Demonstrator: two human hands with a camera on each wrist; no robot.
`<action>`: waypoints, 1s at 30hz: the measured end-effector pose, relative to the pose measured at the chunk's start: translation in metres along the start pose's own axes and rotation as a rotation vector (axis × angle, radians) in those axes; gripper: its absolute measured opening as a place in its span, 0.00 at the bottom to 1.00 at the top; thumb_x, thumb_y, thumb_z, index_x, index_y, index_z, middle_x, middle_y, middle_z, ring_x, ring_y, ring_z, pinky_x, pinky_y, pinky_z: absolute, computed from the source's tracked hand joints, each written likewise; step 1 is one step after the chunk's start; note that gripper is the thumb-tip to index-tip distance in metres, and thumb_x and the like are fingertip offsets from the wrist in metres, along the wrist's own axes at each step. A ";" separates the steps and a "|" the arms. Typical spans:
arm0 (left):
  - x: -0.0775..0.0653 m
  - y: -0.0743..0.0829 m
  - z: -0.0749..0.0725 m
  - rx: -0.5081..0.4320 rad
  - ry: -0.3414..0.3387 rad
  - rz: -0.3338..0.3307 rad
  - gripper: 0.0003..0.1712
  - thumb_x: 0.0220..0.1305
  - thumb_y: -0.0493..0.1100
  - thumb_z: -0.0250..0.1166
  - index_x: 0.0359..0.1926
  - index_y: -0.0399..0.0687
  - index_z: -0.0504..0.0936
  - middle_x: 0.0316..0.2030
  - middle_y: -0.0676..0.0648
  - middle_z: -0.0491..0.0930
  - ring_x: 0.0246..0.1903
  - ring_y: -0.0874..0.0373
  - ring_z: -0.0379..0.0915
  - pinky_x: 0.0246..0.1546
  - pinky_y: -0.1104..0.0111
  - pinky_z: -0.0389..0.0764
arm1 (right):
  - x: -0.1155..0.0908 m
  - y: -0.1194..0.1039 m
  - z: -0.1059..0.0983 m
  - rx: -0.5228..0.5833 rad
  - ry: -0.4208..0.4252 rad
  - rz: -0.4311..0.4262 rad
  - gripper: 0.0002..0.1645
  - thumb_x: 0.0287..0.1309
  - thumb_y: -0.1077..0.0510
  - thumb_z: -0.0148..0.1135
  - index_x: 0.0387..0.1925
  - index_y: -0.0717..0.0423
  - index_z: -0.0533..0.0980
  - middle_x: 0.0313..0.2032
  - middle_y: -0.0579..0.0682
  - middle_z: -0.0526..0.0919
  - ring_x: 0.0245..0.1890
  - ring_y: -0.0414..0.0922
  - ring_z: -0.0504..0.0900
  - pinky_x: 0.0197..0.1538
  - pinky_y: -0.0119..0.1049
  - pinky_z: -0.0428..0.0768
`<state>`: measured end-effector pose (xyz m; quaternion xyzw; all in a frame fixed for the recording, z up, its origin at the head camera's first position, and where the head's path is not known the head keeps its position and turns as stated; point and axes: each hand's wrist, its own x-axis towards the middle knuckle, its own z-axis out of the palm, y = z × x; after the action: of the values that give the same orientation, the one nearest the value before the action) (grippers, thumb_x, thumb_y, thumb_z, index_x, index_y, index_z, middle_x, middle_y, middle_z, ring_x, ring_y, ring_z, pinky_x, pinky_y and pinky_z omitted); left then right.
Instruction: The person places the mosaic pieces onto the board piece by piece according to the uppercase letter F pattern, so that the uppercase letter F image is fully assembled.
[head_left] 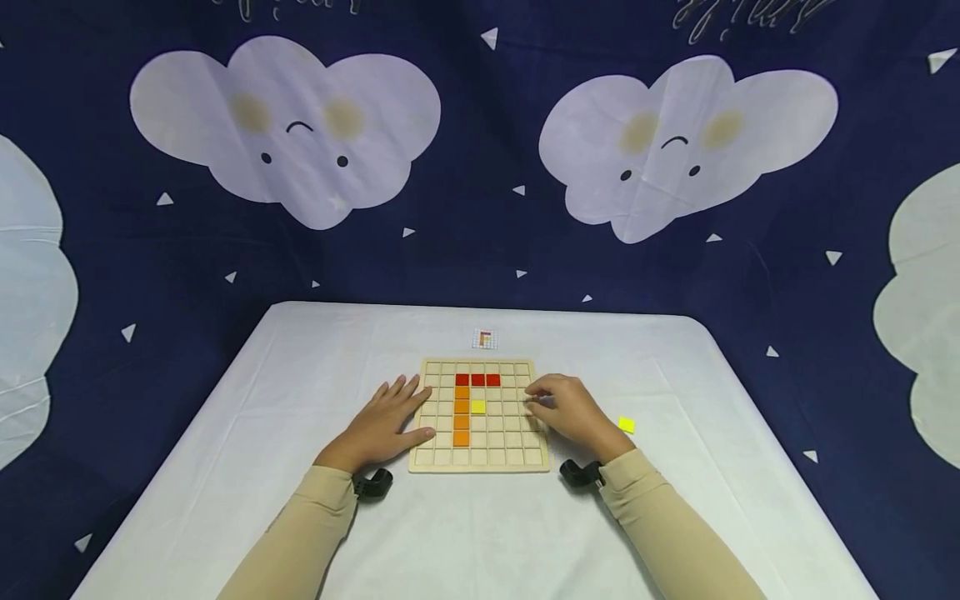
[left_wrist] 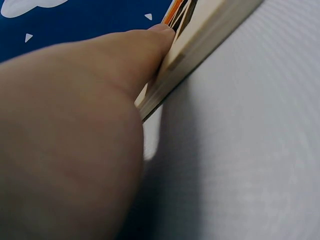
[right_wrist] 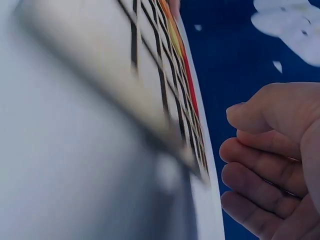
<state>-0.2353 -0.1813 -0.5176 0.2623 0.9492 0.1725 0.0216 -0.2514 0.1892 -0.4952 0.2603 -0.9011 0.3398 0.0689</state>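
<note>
A wooden grid board lies on the white table. In its cells sit three red tiles in a row, a column of several orange tiles and one yellow tile. My left hand rests at the board's left edge with fingers spread; in the left wrist view its thumb lies along the rim. Over the board's right edge is my right hand, fingers loosely bent. The right wrist view shows its thumb apart from the fingertips, with nothing visible between them.
A loose yellow tile lies on the table just right of my right wrist. Behind the board is a small printed card with a coloured grid pattern. A dark blue curtain with clouds hangs beyond the white-covered table.
</note>
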 end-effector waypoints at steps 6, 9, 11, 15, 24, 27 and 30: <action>-0.002 -0.001 0.000 -0.010 0.000 -0.002 0.50 0.73 0.72 0.56 0.82 0.46 0.62 0.81 0.38 0.51 0.80 0.39 0.40 0.78 0.46 0.39 | -0.034 0.036 -0.033 -0.095 0.084 0.048 0.14 0.60 0.64 0.77 0.47 0.63 0.87 0.45 0.53 0.88 0.46 0.53 0.86 0.50 0.51 0.85; -0.003 -0.001 -0.001 -0.010 0.003 -0.007 0.50 0.73 0.72 0.57 0.82 0.45 0.62 0.81 0.38 0.51 0.80 0.39 0.40 0.78 0.45 0.40 | -0.051 0.055 -0.049 -0.127 0.107 0.068 0.15 0.58 0.65 0.78 0.47 0.64 0.86 0.45 0.55 0.88 0.46 0.54 0.87 0.51 0.53 0.85; -0.003 -0.001 -0.001 -0.004 0.003 -0.010 0.50 0.73 0.72 0.57 0.82 0.45 0.62 0.81 0.38 0.51 0.80 0.39 0.41 0.78 0.45 0.40 | -0.063 0.066 -0.059 -0.136 0.114 0.099 0.16 0.56 0.65 0.79 0.46 0.63 0.86 0.45 0.56 0.88 0.47 0.55 0.87 0.52 0.53 0.84; -0.003 0.000 -0.002 -0.001 -0.002 -0.016 0.49 0.73 0.71 0.58 0.82 0.45 0.62 0.81 0.38 0.51 0.80 0.39 0.40 0.78 0.45 0.40 | -0.083 0.079 -0.075 -0.121 0.106 0.169 0.17 0.56 0.64 0.80 0.47 0.62 0.86 0.46 0.55 0.88 0.48 0.56 0.87 0.54 0.55 0.83; -0.002 0.002 -0.002 -0.002 0.001 -0.010 0.49 0.73 0.71 0.58 0.82 0.46 0.62 0.81 0.39 0.51 0.80 0.39 0.40 0.78 0.46 0.39 | -0.102 0.079 -0.086 -0.145 0.093 0.185 0.17 0.53 0.66 0.80 0.46 0.59 0.86 0.43 0.48 0.87 0.45 0.51 0.85 0.50 0.52 0.84; -0.002 0.002 -0.002 -0.003 -0.002 -0.008 0.50 0.73 0.72 0.57 0.82 0.46 0.62 0.81 0.39 0.51 0.80 0.39 0.40 0.78 0.46 0.39 | -0.103 0.078 -0.085 -0.148 0.095 0.172 0.16 0.52 0.70 0.79 0.44 0.58 0.87 0.42 0.47 0.86 0.43 0.49 0.85 0.48 0.49 0.84; -0.001 0.002 -0.002 -0.002 -0.006 -0.006 0.50 0.73 0.72 0.56 0.82 0.47 0.62 0.81 0.39 0.51 0.80 0.39 0.40 0.78 0.46 0.39 | -0.103 0.079 -0.084 -0.146 0.091 0.158 0.16 0.53 0.71 0.78 0.43 0.58 0.87 0.41 0.46 0.86 0.42 0.48 0.85 0.47 0.47 0.84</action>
<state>-0.2341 -0.1812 -0.5148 0.2599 0.9498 0.1725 0.0252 -0.2089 0.3369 -0.5083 0.1669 -0.9371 0.2892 0.1012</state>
